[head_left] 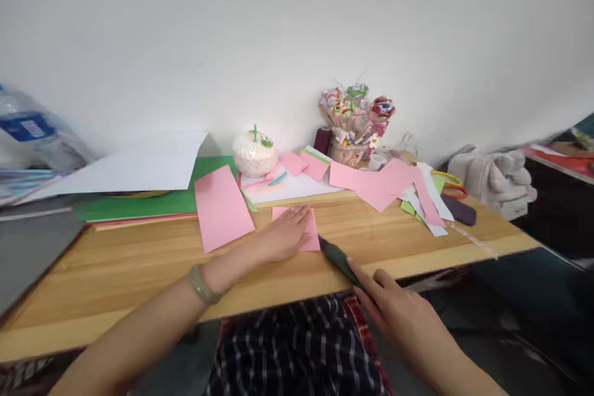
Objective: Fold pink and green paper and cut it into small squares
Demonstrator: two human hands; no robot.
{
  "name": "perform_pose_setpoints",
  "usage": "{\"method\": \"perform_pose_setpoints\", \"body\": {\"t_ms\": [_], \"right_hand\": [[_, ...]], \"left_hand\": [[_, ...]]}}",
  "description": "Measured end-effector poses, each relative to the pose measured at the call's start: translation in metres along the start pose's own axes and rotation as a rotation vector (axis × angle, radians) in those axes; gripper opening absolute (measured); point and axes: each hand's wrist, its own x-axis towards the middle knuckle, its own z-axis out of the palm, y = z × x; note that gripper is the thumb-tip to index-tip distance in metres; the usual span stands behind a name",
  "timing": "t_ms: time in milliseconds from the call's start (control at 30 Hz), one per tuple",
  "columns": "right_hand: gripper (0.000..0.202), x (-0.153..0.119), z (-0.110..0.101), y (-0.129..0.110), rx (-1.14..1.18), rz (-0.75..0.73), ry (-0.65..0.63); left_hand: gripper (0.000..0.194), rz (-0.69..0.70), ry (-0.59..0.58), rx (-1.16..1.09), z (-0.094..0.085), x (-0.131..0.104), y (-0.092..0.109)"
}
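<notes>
My left hand (pixel 288 234) lies flat on a small square of pink paper (pixel 312 240), its fingers stretched out. The paper rests on the wooden table, and the palm hides part of it. My right hand (pixel 399 303) grips a dark green utility knife (pixel 340 261) by the rear of its handle. The knife's dark tip points at the right edge of the pink square; whether it touches the paper cannot be made out. A larger pink sheet (pixel 223 209) lies flat to the left of my left hand.
Behind are a white foam-wrapped ball (pixel 254 154), pink paper pieces (pixel 355 178) and a basket of paper flowers (pixel 350 151). White sheets (pixel 134 164) over green card (pixel 139 207) lie left. Paper strips (pixel 427 198) and a dark phone-like object (pixel 459 210) lie right. The table's front edge (pixel 260 306) is near.
</notes>
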Motion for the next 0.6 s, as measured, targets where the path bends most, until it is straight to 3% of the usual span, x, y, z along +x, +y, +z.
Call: {"method": "perform_pose_setpoints", "body": {"t_ms": [167,467,600], "right_hand": [[0.039,0.009,-0.003,0.0,-0.013,0.028,-0.056],[0.043,0.036,-0.009,0.0,0.028,0.158,-0.29],[0.043,0.05,-0.007,0.001,0.073,0.216,-0.32]], "left_hand": [[0.059,0.006,0.002,0.0,0.001,0.001,-0.001],[0.06,-0.008,0.006,-0.013,-0.002,-0.001,0.001],[0.062,-0.042,0.013,-0.018,-0.003,-0.002,0.003]]}}
